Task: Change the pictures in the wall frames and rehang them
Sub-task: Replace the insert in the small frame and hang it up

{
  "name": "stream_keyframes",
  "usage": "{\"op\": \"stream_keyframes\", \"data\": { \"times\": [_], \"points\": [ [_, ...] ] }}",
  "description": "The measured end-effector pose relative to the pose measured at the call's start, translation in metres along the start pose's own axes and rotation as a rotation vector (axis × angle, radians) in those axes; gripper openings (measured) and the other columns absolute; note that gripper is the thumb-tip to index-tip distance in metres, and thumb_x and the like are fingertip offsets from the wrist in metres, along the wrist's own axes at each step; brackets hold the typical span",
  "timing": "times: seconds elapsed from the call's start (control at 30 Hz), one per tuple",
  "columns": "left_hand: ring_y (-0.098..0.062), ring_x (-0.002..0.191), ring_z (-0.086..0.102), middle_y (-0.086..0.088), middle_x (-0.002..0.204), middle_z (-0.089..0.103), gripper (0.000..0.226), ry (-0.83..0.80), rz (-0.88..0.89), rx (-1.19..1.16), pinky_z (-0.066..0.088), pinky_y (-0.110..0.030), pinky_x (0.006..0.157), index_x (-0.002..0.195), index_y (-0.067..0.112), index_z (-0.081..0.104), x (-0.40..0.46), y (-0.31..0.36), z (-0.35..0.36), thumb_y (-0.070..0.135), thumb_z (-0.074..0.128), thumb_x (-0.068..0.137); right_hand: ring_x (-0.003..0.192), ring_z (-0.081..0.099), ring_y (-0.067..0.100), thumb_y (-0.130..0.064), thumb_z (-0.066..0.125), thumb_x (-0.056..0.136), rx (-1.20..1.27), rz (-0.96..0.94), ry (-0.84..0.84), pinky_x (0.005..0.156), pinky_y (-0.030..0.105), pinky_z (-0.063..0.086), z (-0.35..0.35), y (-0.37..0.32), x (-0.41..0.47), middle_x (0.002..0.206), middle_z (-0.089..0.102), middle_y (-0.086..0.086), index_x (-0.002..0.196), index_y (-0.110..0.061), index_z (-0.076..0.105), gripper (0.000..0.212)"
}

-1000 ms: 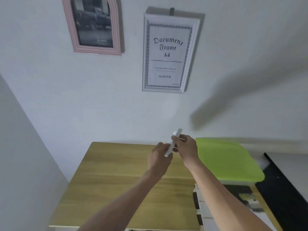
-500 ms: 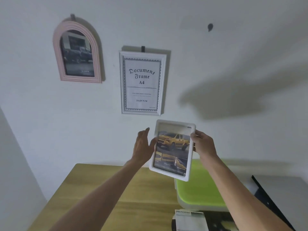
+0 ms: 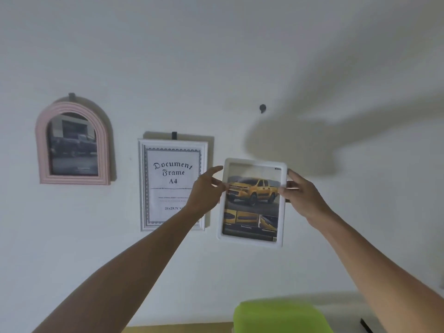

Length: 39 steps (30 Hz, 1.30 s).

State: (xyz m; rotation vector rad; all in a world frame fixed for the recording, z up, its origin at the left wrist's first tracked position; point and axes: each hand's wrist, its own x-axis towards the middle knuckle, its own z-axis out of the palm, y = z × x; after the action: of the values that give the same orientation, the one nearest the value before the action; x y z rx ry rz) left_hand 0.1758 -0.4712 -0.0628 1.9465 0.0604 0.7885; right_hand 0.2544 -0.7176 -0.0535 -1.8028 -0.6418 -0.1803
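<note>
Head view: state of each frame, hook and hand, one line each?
White frame: off the wall, held upright, yellow truck picture inside.
Bare hook: empty, above that frame.
Document frame: hanging.
Pink arched frame: hanging.
Left hand: pinching the white frame's left edge.
Right hand: gripping its right edge.

Between my hands is a white rounded-corner plastic frame (image 3: 283, 207), smooth and slightly glossy, around a shiny printed paper picture of a yellow truck (image 3: 252, 191). Left of my left hand (image 3: 204, 195) hangs a white ornate document frame (image 3: 141, 186) with matt paper, then a pink arched ribbed frame (image 3: 42, 145), matt. The white wall (image 3: 144, 56) looks matt. Below my right hand (image 3: 302, 198) sits a smooth lime-green plastic lid (image 3: 278, 316).
</note>
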Motion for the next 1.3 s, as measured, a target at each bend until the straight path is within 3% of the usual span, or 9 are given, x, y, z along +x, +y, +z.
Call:
{"op": "stream_keyframes", "data": {
  "times": [0.1, 0.27, 0.4, 0.6, 0.7, 0.8, 1.03, 1.2, 1.3],
  "points": [
    [-0.026, 0.070, 0.071, 0.003, 0.081, 0.070, 0.063, -0.011, 0.061, 0.066, 0.061, -0.045, 0.066, 0.144, 0.036, 0.040, 0.024, 0.019, 0.006, 0.016, 0.066, 0.090, 0.097, 0.067, 0.021, -0.003, 0.066, 0.091, 0.072, -0.020, 0.100, 0.071, 0.027, 0.053, -0.014, -0.008, 0.026, 0.107, 0.067, 0.005, 0.133, -0.028, 0.054, 0.050],
    [-0.022, 0.069, 0.072, 0.002, 0.081, 0.071, 0.066, 0.037, 0.118, 0.168, 0.061, -0.043, 0.066, 0.146, 0.037, 0.038, 0.059, 0.048, 0.017, 0.017, 0.064, 0.089, 0.097, 0.067, 0.023, -0.004, 0.068, 0.088, 0.069, -0.064, 0.135, 0.082, 0.040, 0.058, -0.033, -0.011, 0.074, 0.105, 0.068, 0.004, 0.128, -0.027, 0.057, 0.048],
    [-0.021, 0.061, 0.071, -0.002, 0.080, 0.073, 0.066, 0.065, 0.148, 0.219, 0.061, -0.033, 0.061, 0.148, 0.033, 0.035, 0.085, 0.069, 0.028, 0.017, 0.064, 0.091, 0.096, 0.067, 0.023, -0.008, 0.068, 0.088, 0.057, -0.106, 0.144, 0.086, 0.042, 0.057, -0.047, -0.014, 0.111, 0.102, 0.069, 0.000, 0.128, -0.030, 0.057, 0.048],
    [-0.019, 0.073, 0.068, 0.002, 0.084, 0.071, 0.068, 0.160, 0.166, 0.360, 0.058, -0.038, 0.076, 0.152, 0.033, 0.028, 0.122, 0.076, 0.047, 0.023, 0.060, 0.094, 0.100, 0.064, 0.023, -0.007, 0.065, 0.090, 0.036, -0.187, 0.136, 0.075, 0.028, 0.052, -0.060, -0.019, 0.157, 0.114, 0.067, 0.004, 0.133, -0.026, 0.055, 0.049],
    [-0.025, 0.077, 0.068, -0.012, 0.087, 0.072, 0.065, 0.202, 0.184, 0.379, 0.056, -0.029, 0.066, 0.152, 0.030, 0.027, 0.134, 0.081, 0.050, 0.016, 0.055, 0.095, 0.098, 0.061, 0.019, -0.010, 0.064, 0.091, 0.002, -0.238, 0.140, 0.065, 0.016, 0.042, -0.061, -0.021, 0.170, 0.114, 0.066, 0.000, 0.133, -0.027, 0.054, 0.047],
    [-0.027, 0.084, 0.068, -0.016, 0.089, 0.072, 0.064, 0.259, 0.201, 0.415, 0.045, -0.016, 0.057, 0.152, 0.029, 0.028, 0.142, 0.083, 0.049, 0.013, 0.051, 0.095, 0.095, 0.061, 0.016, -0.010, 0.062, 0.092, -0.004, -0.278, 0.149, 0.063, 0.012, 0.039, -0.056, -0.022, 0.180, 0.114, 0.064, -0.002, 0.133, -0.027, 0.054, 0.046],
    [-0.031, 0.079, 0.068, -0.018, 0.090, 0.071, 0.064, 0.251, 0.166, 0.459, 0.057, -0.037, 0.075, 0.152, 0.027, 0.028, 0.156, 0.075, 0.047, 0.014, 0.054, 0.095, 0.099, 0.061, 0.021, -0.010, 0.062, 0.092, -0.075, -0.344, 0.193, 0.068, 0.013, 0.040, -0.047, -0.015, 0.191, 0.112, 0.065, 0.003, 0.137, -0.023, 0.054, 0.047],
    [-0.033, 0.074, 0.068, -0.018, 0.089, 0.072, 0.064, 0.236, 0.167, 0.456, 0.059, -0.038, 0.077, 0.152, 0.028, 0.029, 0.152, 0.068, 0.049, 0.018, 0.058, 0.095, 0.098, 0.060, 0.021, -0.008, 0.062, 0.093, -0.124, -0.364, 0.220, 0.068, 0.010, 0.039, -0.044, -0.005, 0.191, 0.110, 0.065, 0.005, 0.138, -0.021, 0.053, 0.048],
    [-0.030, 0.074, 0.066, -0.018, 0.089, 0.072, 0.063, 0.254, 0.167, 0.472, 0.052, -0.029, 0.072, 0.152, 0.026, 0.029, 0.152, 0.072, 0.052, 0.018, 0.057, 0.096, 0.095, 0.062, 0.021, -0.008, 0.062, 0.091, -0.181, -0.366, 0.267, 0.068, 0.011, 0.044, -0.040, -0.006, 0.192, 0.106, 0.065, 0.006, 0.136, -0.021, 0.054, 0.048]
  ]
}}
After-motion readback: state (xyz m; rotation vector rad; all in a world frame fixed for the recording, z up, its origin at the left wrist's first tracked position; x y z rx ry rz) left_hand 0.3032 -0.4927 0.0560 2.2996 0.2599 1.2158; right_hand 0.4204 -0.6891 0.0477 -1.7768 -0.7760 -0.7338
